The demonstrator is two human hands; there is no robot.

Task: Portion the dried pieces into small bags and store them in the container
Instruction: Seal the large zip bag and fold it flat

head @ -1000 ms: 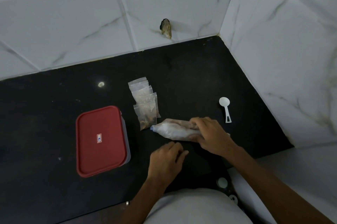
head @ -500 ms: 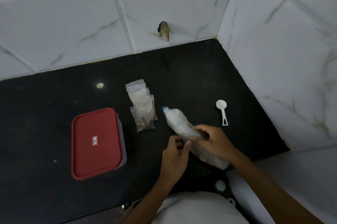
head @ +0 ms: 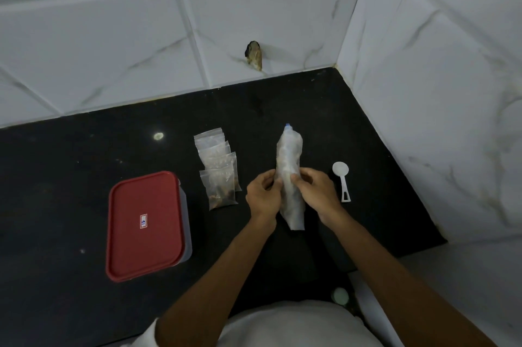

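Black counter (head: pixel 70 177), set into a corner of white marbled tile wall (head: pixel 113 36). Dim light.

- Your left hand (head: pixel 262 195) and right hand (head: pixel 317 191) meet at mid-counter. Both pinch the big bag (head: pixel 289 154) at its middle, fingers and thumbs curled onto the plastic, one hand on each side.
- That big bag is rolled long and narrow. One end, with a bit of blue at its tip, points to the back wall; the other points to the front edge. Contents look pale and blurred through the plastic. You cannot tell if it rests on the counter or is lifted off it.
- Small bags (head: pixel 219 174) lie in an overlapping row just left of your left hand, running from the back toward the front. The nearest one shows brown pieces (head: pixel 221 195); the rest are too hazy to read.
- Container (head: pixel 145 226) sits left of the small bags, near the front edge, red lid (head: pixel 135 256) on, a small label at the lid's centre.
- White spoon (head: pixel 342 180) lies just right of your right hand, bowl toward the back wall, apart from the hand.
- Dark chipped hole (head: pixel 254 55) low in the back wall.
- Pale spot (head: pixel 158 136) on the counter behind the container.
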